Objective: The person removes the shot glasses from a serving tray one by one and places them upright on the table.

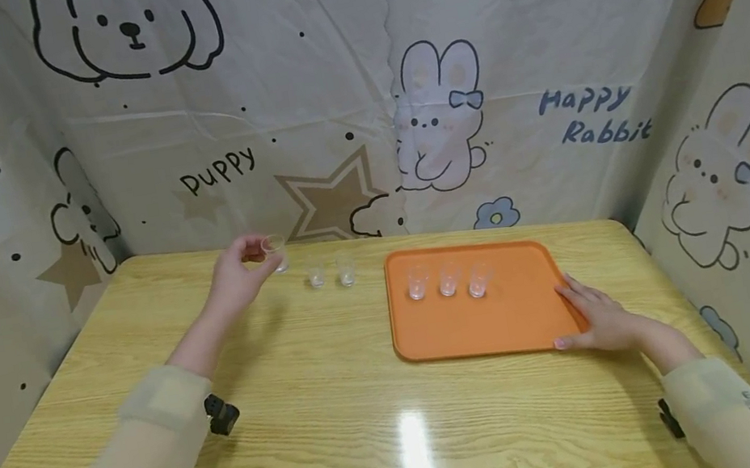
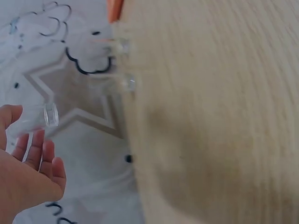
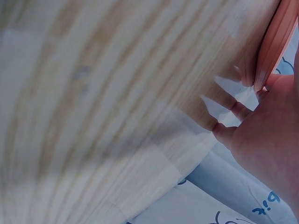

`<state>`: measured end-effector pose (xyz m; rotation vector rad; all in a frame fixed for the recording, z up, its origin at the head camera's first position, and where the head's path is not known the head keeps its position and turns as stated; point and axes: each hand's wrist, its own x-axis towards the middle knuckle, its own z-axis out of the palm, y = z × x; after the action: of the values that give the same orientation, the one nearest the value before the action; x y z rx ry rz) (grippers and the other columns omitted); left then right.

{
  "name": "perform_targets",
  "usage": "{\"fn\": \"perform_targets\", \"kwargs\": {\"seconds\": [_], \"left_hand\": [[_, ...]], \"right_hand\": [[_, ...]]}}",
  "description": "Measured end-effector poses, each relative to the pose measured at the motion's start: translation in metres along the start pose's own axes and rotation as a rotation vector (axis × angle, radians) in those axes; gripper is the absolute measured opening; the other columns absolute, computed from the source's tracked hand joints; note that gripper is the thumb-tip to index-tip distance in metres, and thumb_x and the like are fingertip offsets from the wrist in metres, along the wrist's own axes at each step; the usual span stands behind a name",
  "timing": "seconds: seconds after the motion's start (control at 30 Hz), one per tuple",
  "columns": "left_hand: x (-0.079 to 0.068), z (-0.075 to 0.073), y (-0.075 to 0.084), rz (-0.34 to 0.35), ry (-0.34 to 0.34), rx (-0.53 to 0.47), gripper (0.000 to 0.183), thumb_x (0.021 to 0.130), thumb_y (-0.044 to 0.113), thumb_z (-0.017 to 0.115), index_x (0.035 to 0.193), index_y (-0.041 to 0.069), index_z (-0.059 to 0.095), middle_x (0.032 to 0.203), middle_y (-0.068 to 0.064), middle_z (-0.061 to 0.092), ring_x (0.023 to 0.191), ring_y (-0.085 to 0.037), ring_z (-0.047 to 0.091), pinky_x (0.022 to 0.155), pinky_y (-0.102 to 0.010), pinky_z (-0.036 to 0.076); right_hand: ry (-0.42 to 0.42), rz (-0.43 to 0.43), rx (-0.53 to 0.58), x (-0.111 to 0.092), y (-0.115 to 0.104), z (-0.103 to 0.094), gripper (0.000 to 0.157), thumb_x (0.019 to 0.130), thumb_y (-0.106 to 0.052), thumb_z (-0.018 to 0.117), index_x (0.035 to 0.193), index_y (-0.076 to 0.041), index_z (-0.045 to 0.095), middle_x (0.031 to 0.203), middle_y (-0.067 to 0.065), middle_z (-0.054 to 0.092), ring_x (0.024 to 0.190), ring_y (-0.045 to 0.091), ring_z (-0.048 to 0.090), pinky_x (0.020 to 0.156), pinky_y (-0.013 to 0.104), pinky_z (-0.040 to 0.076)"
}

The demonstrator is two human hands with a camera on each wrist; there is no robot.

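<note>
My left hand (image 1: pixel 239 274) pinches a small clear shot glass (image 1: pixel 279 259) by its side, above the back of the table. In the left wrist view the thick base of this glass (image 2: pixel 50 115) points toward the table. Two more shot glasses, one nearer (image 1: pixel 316 277) and one farther right (image 1: pixel 347 272), stand just right of that hand. On the orange tray (image 1: pixel 480 336) three shot glasses (image 1: pixel 447 281) stand in a row. The right hand (image 1: pixel 603 318) rests against the tray's right front corner, its fingers along the right side and its thumb at the front edge.
The wood-grain table (image 1: pixel 333 437) ends at the back against a hanging cloth (image 1: pixel 323 95) with cartoon prints. More cloth hangs on both sides. A black device (image 1: pixel 222 415) is strapped at the left wrist, another (image 1: pixel 670 419) at the right.
</note>
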<state>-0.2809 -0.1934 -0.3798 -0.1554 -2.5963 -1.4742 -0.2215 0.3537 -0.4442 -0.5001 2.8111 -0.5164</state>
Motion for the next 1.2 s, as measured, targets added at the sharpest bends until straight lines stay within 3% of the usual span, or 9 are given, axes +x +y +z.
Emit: {"fn": "perform_targets", "kwargs": {"seconds": [0.2,0.57,0.83,1.2], "left_hand": [[0.01,0.009,-0.027,-0.058,-0.026,0.021,0.042,0.092,0.023,0.062,0.126,0.001,0.05,0.121,-0.018,0.052,0.114,-0.033,0.047,0.092,-0.043,0.043],[0.016,0.02,-0.054,-0.098,-0.047,0.047,0.04,0.095,0.012,0.057,0.129,-0.005,0.046,0.124,-0.024,0.051,0.114,-0.037,0.047,0.099,-0.046,0.039],[0.019,0.023,-0.06,-0.119,-0.11,0.069,0.042,0.097,0.015,0.054,0.133,-0.005,0.044,0.129,-0.024,0.05,0.119,-0.038,0.044,0.102,-0.048,0.037],[0.022,0.024,-0.065,-0.081,-0.112,0.047,0.045,0.095,0.01,0.055,0.135,-0.007,0.04,0.127,-0.026,0.051,0.117,-0.039,0.046,0.102,-0.047,0.037]], "right_hand": [[-0.001,0.007,0.012,-0.001,0.0,-0.001,0.1,0.078,-0.047,0.073,0.146,0.007,0.021,0.153,0.029,0.007,0.132,0.056,0.013,0.098,0.073,0.016],[0.001,0.016,0.01,-0.001,0.0,0.001,0.101,0.078,-0.048,0.072,0.146,0.006,0.021,0.153,0.028,0.007,0.132,0.055,0.013,0.098,0.073,0.016],[0.013,0.005,0.016,0.0,0.001,0.002,0.101,0.078,-0.048,0.072,0.146,0.007,0.021,0.153,0.028,0.007,0.131,0.056,0.013,0.096,0.075,0.016],[0.029,-0.011,0.029,0.0,0.006,0.005,0.1,0.078,-0.047,0.072,0.146,0.005,0.021,0.154,0.026,0.006,0.131,0.056,0.013,0.095,0.075,0.015]]}}
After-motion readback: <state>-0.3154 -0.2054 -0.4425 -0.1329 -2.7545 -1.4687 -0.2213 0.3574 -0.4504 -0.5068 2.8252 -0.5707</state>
